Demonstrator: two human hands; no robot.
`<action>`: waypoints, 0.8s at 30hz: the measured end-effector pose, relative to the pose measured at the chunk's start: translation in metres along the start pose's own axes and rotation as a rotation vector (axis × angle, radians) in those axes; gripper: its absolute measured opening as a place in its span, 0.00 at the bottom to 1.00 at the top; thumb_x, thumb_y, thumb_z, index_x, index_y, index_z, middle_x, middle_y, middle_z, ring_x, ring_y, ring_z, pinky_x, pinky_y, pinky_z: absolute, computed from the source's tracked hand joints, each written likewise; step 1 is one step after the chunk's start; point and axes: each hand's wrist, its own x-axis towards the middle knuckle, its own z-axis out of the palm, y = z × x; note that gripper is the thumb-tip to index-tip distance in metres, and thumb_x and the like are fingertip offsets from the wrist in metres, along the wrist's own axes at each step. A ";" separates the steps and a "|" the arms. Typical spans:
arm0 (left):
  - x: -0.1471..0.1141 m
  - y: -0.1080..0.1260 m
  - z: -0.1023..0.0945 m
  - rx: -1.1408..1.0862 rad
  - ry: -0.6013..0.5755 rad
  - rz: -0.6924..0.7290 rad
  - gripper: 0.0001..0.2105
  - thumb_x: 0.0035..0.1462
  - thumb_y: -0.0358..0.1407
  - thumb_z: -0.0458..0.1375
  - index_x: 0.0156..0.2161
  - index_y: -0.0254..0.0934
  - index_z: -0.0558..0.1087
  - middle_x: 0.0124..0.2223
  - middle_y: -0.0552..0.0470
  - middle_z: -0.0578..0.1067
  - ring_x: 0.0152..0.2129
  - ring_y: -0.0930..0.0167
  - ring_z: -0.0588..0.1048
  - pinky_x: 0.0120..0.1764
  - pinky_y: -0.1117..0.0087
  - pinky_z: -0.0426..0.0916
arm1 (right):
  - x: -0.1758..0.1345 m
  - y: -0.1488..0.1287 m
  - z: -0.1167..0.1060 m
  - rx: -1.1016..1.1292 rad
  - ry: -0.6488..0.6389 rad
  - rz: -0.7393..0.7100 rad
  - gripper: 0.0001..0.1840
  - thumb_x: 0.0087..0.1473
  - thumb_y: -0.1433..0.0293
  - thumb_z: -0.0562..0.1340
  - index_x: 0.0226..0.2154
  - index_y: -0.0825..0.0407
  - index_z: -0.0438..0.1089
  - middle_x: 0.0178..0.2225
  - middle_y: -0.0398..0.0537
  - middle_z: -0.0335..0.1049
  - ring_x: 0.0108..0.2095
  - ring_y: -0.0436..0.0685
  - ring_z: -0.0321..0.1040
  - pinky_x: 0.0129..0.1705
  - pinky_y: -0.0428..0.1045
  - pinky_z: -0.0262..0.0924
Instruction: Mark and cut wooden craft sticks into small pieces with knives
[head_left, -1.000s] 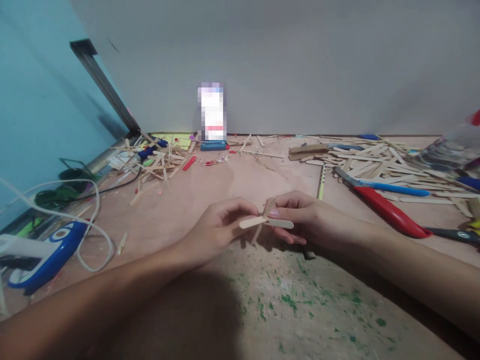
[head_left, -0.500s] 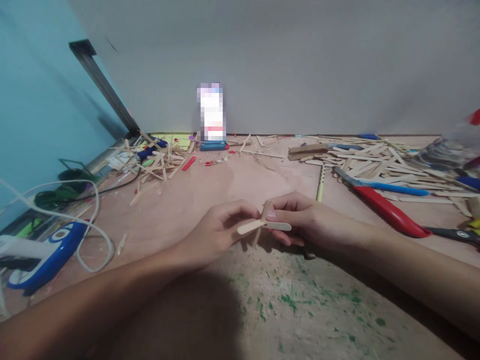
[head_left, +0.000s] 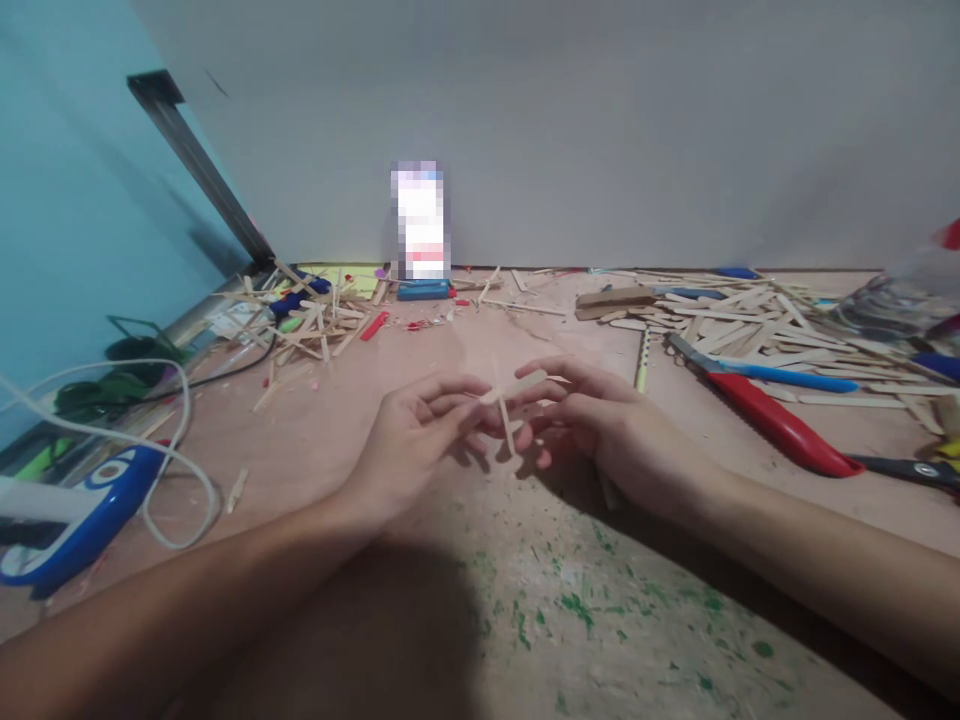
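Our left grip is pinched, our right grip loosely curled, contact unclear. On the bench, a red-handled saw lies rightward, likely leaving us room; between both grips, that left pinch holds crossed craft sticks raised, presumably for all-round reach.

Pale beige sticks, red handle, yellow strip dotted dark, turquoise wall, pinkish tabletop (flecked with green).

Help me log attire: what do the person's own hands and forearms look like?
The left hand and right hand are gloveless, with no rings or wristwatch visible. The left forearm and right forearm show no sleeves, bracelets or markings.
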 end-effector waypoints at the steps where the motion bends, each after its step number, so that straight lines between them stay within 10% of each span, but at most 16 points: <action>1: 0.000 0.000 0.000 -0.008 0.011 0.001 0.23 0.52 0.49 0.77 0.44 0.35 0.79 0.35 0.48 0.85 0.27 0.70 0.82 0.32 0.71 0.78 | 0.000 -0.001 0.001 -0.008 -0.005 -0.003 0.19 0.53 0.68 0.72 0.47 0.47 0.71 0.45 0.48 0.80 0.37 0.55 0.78 0.35 0.49 0.72; 10: -0.006 -0.001 0.009 0.018 0.109 0.036 0.16 0.55 0.44 0.75 0.38 0.36 0.77 0.29 0.55 0.81 0.20 0.77 0.75 0.21 0.80 0.67 | -0.008 -0.005 0.015 -0.167 -0.028 0.022 0.28 0.53 0.52 0.75 0.48 0.49 0.71 0.34 0.46 0.81 0.32 0.54 0.75 0.33 0.48 0.67; 16: -0.007 -0.001 0.013 0.054 0.013 -0.003 0.16 0.54 0.44 0.75 0.36 0.36 0.75 0.24 0.56 0.78 0.17 0.76 0.72 0.20 0.79 0.64 | -0.011 -0.008 0.017 -0.517 -0.072 -0.130 0.16 0.60 0.59 0.67 0.26 0.52 0.74 0.27 0.47 0.75 0.27 0.52 0.67 0.28 0.47 0.57; 24: -0.007 -0.003 0.014 0.059 -0.016 0.026 0.15 0.57 0.43 0.73 0.38 0.35 0.75 0.25 0.56 0.79 0.22 0.76 0.75 0.28 0.77 0.71 | -0.013 0.006 0.007 -0.989 0.037 -0.425 0.15 0.63 0.69 0.57 0.26 0.54 0.71 0.18 0.40 0.60 0.19 0.48 0.55 0.28 0.48 0.45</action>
